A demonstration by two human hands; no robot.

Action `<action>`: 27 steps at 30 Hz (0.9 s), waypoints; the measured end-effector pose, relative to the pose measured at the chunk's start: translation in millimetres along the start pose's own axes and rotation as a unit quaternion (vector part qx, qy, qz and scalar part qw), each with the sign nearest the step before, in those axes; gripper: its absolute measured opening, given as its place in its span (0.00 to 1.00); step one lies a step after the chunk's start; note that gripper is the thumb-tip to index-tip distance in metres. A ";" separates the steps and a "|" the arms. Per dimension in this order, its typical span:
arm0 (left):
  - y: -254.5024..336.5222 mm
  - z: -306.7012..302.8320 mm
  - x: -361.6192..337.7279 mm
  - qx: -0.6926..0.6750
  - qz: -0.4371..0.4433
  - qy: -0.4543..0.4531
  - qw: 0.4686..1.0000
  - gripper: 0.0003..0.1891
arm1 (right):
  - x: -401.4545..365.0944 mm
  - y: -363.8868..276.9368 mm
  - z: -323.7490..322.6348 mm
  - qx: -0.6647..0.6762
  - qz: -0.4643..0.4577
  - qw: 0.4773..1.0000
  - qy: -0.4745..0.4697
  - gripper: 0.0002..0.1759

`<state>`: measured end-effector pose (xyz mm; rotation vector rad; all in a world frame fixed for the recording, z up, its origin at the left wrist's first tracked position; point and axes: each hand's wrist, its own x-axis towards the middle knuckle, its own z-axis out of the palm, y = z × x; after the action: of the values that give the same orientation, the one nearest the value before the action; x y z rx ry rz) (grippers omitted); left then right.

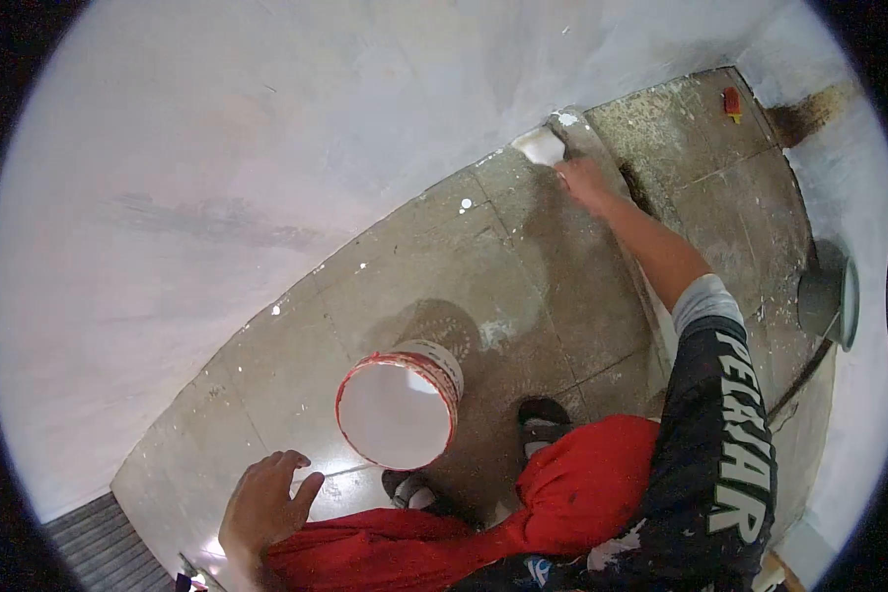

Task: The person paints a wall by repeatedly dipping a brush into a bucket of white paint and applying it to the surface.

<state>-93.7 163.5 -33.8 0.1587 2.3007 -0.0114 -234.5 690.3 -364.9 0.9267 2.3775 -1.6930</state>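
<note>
My right hand [584, 185] is closed around the handle of a paintbrush [542, 147] whose wide head is coated in white paint. The bristles are at the foot of the pale wall [237, 138], beside a low raised ledge in the floor. My left hand [266, 505] hangs above my left knee with its fingers apart, holding nothing. Between the two hands, a bucket [447, 365] with a red-smeared rim stands on the floor, with white paint [395, 416] inside.
White paint drips [466, 206] dot the tiled floor [533, 286]. A small red brush [731, 103] lies near the far corner. To the right, a grey bucket [827, 304] stands by the other wall. A ribbed grey mat [104, 543] is at lower left.
</note>
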 end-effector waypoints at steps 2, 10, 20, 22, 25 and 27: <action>-1.1 -0.7 -0.6 -0.001 0.002 0.001 1.000 0.19 | -2.5 -12.1 2.7 0.060 -0.072 0.995 0.031 0.14; -1.2 -1.4 -4.9 0.001 0.009 0.008 1.000 0.19 | 14.7 8.1 -9.8 0.064 -0.011 0.998 0.021 0.14; 0.2 -2.2 -8.2 -0.014 -0.018 -0.015 1.000 0.18 | -20.6 -27.0 -38.2 0.169 -0.020 0.985 0.038 0.14; -3.2 0.6 -8.1 -0.015 0.010 0.010 1.000 0.18 | -5.3 -20.7 -41.7 0.048 -0.057 0.997 0.027 0.13; -3.3 1.9 -11.0 -0.010 0.028 0.023 0.999 0.18 | 7.7 -20.4 -39.6 0.013 -0.083 0.996 0.007 0.12; -5.4 3.7 -14.0 -0.014 0.017 0.021 1.000 0.18 | 9.1 -19.0 -33.7 0.097 -0.072 0.993 -0.001 0.11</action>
<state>-82.2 156.4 -26.1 0.1860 2.3388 0.0428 -242.5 719.9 -339.7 0.7927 2.3620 -2.0071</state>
